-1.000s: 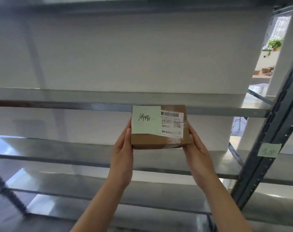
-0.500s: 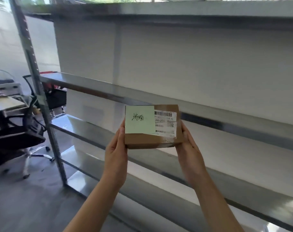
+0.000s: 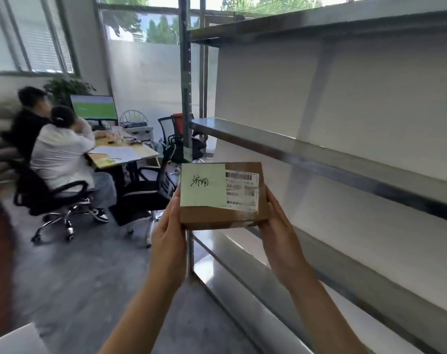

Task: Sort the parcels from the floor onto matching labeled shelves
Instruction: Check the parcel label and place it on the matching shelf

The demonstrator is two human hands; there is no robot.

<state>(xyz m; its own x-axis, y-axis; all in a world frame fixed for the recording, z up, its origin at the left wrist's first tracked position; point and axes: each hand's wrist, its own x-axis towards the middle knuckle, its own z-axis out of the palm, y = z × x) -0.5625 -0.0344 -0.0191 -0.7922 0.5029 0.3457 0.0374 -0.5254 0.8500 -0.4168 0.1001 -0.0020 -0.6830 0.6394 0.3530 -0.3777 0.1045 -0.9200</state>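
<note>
- Parcel [image 3: 223, 198] up in mid-air, a flat brown cardboard box held in front of the steel shelf rack and resting on nothing.
- Left hand [image 3: 170, 241] clasps its left end and right hand [image 3: 281, 236] its right end. It is a two-handed grip, with the thumbs up the sides and the fingers hidden underneath.
- The long axis runs left to right between the palms, top face tilted toward the camera.
- A green sticky note [image 3: 203, 185] with handwritten characters covers the left half, and a barcoded shipping label [image 3: 241, 190] sits just beside it on the right.
- The key relation: the rack lies to the right and beyond, so the right hand is the nearer one. The middle shelf [image 3: 319, 159] has its front edge above the box, and the lower shelf [image 3: 243, 277] is below it.
- The rack's left upright post [image 3: 185, 85] stands right behind the parcel's left end, so a straight push forward would risk clipping it, I'd say.
- There is plenty of bare shelf to the right, but I can't read a matching shelf label from here.
- Office chairs [image 3: 145, 198] and seated people are off to the left, well apart.
</note>
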